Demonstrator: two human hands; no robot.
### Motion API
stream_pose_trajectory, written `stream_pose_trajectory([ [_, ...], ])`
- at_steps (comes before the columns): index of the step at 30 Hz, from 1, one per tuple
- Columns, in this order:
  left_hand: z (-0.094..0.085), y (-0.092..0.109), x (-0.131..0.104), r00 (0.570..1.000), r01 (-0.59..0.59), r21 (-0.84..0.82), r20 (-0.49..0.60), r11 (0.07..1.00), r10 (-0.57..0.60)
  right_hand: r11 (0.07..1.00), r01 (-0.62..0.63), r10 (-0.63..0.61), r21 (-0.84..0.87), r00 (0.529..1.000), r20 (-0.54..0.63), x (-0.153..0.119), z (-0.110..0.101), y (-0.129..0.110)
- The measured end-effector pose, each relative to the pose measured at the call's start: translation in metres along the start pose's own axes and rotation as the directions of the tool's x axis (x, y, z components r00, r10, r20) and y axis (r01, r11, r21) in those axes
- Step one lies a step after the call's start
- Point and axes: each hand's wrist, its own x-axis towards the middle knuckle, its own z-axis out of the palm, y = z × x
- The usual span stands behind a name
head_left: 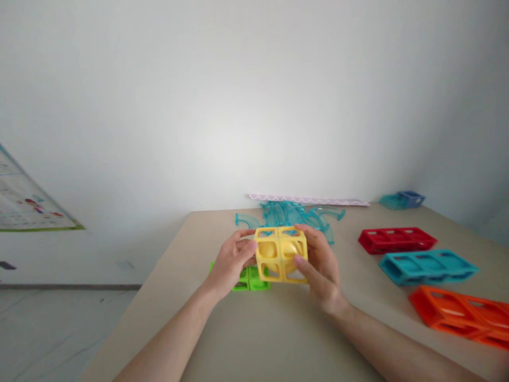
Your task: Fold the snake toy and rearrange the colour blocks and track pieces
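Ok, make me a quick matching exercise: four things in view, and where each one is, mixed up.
1. yellow block
2. red block
3. green block
4. pale purple strip

A. along the far edge of the table
B. partly hidden behind the left hand
C. held between the left hand and right hand
D. just behind the turquoise block

Pairs: 1-C, 2-D, 3-B, 4-A

My left forearm (170, 335) and my right forearm (392, 339) are bare, and they reach forward from below, leaning inward to each other. My left hand (233, 260) and my right hand (324, 268) face one another in a two-sided grip, with a gap between. The left thumb (247, 252) points rightward; the right thumb (308, 269) points up and leftward. The upper fingers (313, 237) are bent.
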Motion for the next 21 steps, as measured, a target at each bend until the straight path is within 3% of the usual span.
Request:
stream_pose_trajectory([
  [4, -0.006, 0.001, 0.006, 0.991, -0.011, 0.049, -0.131, 0.999, 0.018, 0.993, 0.040, -0.051, -0.108, 0.994, -0.098, 0.021, -0.028, 0.005],
  [7, -0.012, 0.005, 0.009, 0.984, -0.055, 0.038, -0.169, 0.998, 0.060, 0.946, 0.086, -0.113, -0.311, 0.991, -0.069, 0.031, -0.042, 0.009],
  [9, -0.023, 0.009, 0.014, 0.962, -0.157, 0.012, -0.222, 0.988, 0.155, 0.896, 0.066, -0.094, -0.440, 0.995, -0.041, 0.032, -0.045, 0.010],
  [10, -0.031, 0.011, 0.017, 0.934, -0.226, 0.018, -0.279, 0.974, 0.222, 0.872, 0.037, -0.064, -0.488, 0.997, -0.037, 0.032, -0.044, 0.010],
  [12, -0.052, 0.015, 0.024, 0.835, -0.325, 0.105, -0.434, 0.940, 0.338, 0.824, -0.032, 0.003, -0.566, 0.999, -0.052, 0.030, -0.041, 0.009],
  [13, -0.063, 0.017, 0.028, 0.789, -0.315, 0.179, -0.497, 0.932, 0.362, 0.795, -0.063, 0.032, -0.603, 0.998, -0.062, 0.029, -0.039, 0.008],
  [14, -0.073, 0.017, 0.031, 0.775, -0.251, 0.235, -0.532, 0.939, 0.340, 0.764, -0.088, 0.056, -0.639, 0.996, -0.070, 0.028, -0.037, 0.008],
  [15, -0.082, 0.018, 0.034, 0.797, -0.154, 0.256, -0.538, 0.954, 0.273, 0.734, -0.107, 0.076, -0.671, 0.994, -0.075, 0.028, -0.035, 0.007],
  [18, -0.097, 0.014, 0.038, 0.871, -0.019, 0.248, -0.471, 0.969, 0.137, 0.663, -0.082, 0.056, -0.744, 0.997, -0.059, 0.027, -0.033, 0.006],
  [21, -0.097, 0.006, 0.038, 0.965, 0.117, 0.218, -0.254, 0.969, -0.060, 0.583, 0.120, -0.188, -0.804, 0.982, 0.011, 0.024, -0.029, 0.000],
])
